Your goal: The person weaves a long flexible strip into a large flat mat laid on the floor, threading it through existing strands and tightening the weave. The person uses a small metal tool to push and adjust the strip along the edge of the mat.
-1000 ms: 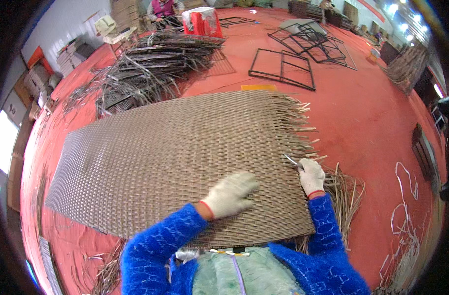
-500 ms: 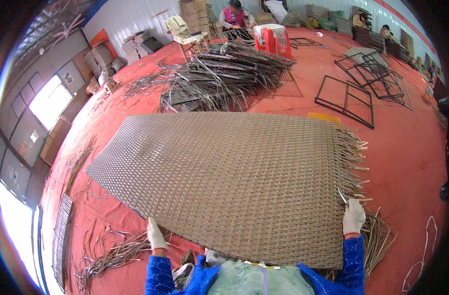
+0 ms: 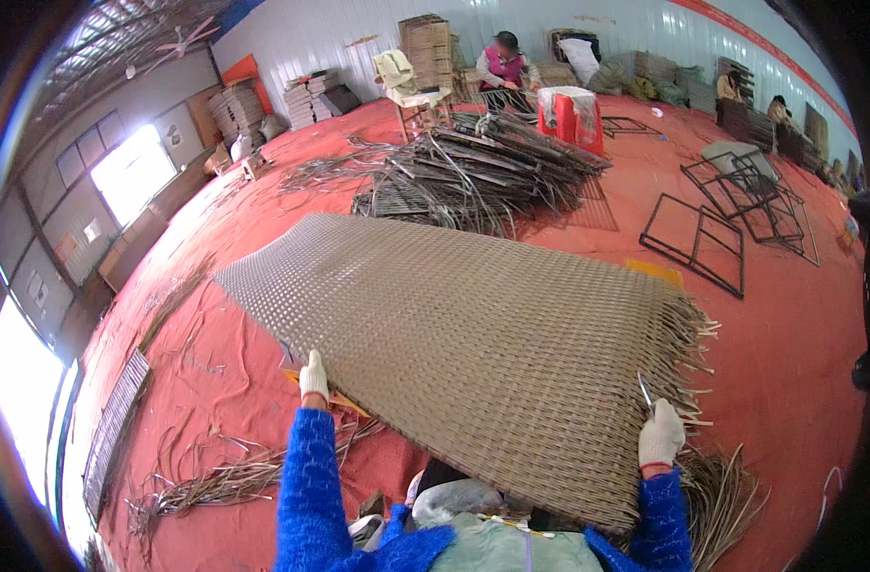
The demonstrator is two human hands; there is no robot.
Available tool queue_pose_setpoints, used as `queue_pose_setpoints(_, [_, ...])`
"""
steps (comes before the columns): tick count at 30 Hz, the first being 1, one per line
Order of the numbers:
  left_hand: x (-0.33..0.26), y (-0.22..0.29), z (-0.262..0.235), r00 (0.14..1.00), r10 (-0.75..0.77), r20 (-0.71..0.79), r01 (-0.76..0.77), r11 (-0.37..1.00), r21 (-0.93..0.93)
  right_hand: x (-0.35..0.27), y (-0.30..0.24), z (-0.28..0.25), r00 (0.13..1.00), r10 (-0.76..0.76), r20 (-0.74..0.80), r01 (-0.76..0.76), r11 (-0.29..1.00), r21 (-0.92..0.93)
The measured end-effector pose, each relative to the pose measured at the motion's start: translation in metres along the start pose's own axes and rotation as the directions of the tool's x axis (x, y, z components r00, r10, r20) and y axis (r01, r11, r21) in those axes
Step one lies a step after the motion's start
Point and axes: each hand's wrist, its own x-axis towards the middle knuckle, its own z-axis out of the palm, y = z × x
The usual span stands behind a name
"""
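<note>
A large brown woven rattan panel spans the space before me, tilted, its right edge fringed with loose strand ends. My left hand, in a white glove, is closed on the panel's near left edge, thumb on top and fingers hidden beneath. My right hand, also gloved, is closed around a slim, pointed metal tool whose tip points up and left over the panel near the fringe. The tool's handle is hidden in the glove, so its exact kind is unclear. A yellow piece shows behind the panel's far right corner.
Dark woven pieces lie in a heap beyond the panel. Black metal frames rest on the red floor at right. Loose strands lie at left, more at right. A person sits by a red stool.
The panel has turned clockwise, its left end swinging away from me. My left hand has moved forward along with its edge. My right hand has shifted slightly left and nearer, still holding the tool.
</note>
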Motion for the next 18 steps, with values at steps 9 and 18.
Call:
queue_pose_setpoints(9, [-0.084,-0.001,0.047,0.968,-0.081,0.239,0.184,0.873,-0.451,-0.009,-0.109,-0.011,0.980,-0.165,0.112,0.138,0.967,0.216])
queue_pose_setpoints(18, [-0.139,-0.015,-0.009,0.927,-0.166,0.336,0.334,0.773,-0.540,-0.047,-0.204,0.000,0.833,-0.413,0.368,0.234,0.866,0.441])
